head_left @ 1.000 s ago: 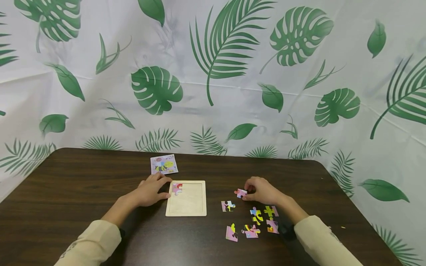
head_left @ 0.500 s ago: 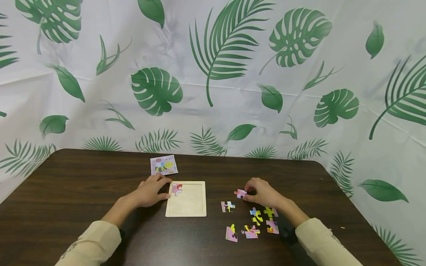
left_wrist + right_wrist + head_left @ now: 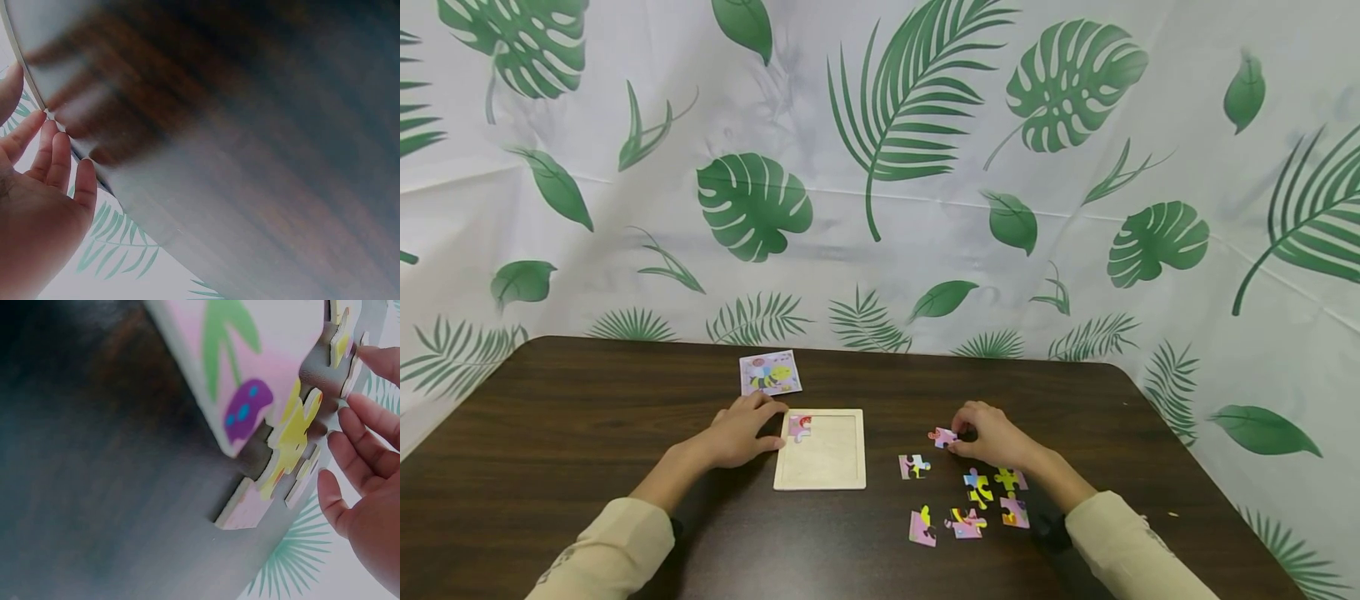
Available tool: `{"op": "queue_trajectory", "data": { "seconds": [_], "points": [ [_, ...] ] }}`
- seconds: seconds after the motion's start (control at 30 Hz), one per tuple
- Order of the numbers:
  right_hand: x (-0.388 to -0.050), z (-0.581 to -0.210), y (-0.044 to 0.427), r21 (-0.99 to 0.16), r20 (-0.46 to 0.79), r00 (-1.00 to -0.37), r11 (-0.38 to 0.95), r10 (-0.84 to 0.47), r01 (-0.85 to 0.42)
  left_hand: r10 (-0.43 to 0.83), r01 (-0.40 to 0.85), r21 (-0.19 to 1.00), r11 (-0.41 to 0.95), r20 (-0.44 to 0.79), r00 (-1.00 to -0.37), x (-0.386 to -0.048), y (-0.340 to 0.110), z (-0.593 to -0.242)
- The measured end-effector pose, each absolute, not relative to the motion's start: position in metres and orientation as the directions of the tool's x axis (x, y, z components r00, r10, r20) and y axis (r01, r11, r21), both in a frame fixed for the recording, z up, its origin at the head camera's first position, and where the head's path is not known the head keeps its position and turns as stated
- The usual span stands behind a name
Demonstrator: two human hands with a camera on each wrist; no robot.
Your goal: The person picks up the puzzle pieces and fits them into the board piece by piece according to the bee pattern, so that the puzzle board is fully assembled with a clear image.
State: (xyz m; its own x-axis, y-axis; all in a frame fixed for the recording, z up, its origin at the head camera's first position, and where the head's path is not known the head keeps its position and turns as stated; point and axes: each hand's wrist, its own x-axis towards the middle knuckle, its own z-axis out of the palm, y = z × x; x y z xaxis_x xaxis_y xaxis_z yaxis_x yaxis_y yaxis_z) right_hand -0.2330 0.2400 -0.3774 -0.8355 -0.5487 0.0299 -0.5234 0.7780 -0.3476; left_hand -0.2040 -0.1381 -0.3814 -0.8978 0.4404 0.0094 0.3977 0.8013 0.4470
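In the head view, a square wooden puzzle tray (image 3: 820, 462) lies flat, with one pink-and-red puzzle piece (image 3: 799, 427) in its upper left corner. My left hand (image 3: 737, 432) rests beside the tray, thumb and index fingertips touching its left edge. Those fingers look relaxed and spread in the left wrist view. To the right of the tray, my right hand (image 3: 992, 433) pinches another pink-and-red puzzle piece (image 3: 943, 437) between thumb and index finger, at table level. The right wrist view shows this piece (image 3: 355, 374) nearly edge-on, with the other fingers loosely bent.
Several loose puzzle pieces lie near the right hand, among them a blue-and-yellow piece (image 3: 978, 487) and a pink piece (image 3: 922, 527). A bee picture card (image 3: 771, 372) lies behind the left hand. The dark table (image 3: 820, 550) backs onto a leaf-print cloth (image 3: 865, 275).
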Motion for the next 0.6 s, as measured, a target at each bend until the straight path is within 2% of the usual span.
{"op": "queue_trajectory", "data": {
  "seconds": [0.6],
  "points": [
    [-0.2331, -0.3773, 0.2396, -0.346, 0.033, -0.831, 0.774, -0.555, -0.531, 0.435, 0.385, 0.46, 0.8, -0.002, -0.9, -0.2038, -0.138, -0.3819]
  ]
}}
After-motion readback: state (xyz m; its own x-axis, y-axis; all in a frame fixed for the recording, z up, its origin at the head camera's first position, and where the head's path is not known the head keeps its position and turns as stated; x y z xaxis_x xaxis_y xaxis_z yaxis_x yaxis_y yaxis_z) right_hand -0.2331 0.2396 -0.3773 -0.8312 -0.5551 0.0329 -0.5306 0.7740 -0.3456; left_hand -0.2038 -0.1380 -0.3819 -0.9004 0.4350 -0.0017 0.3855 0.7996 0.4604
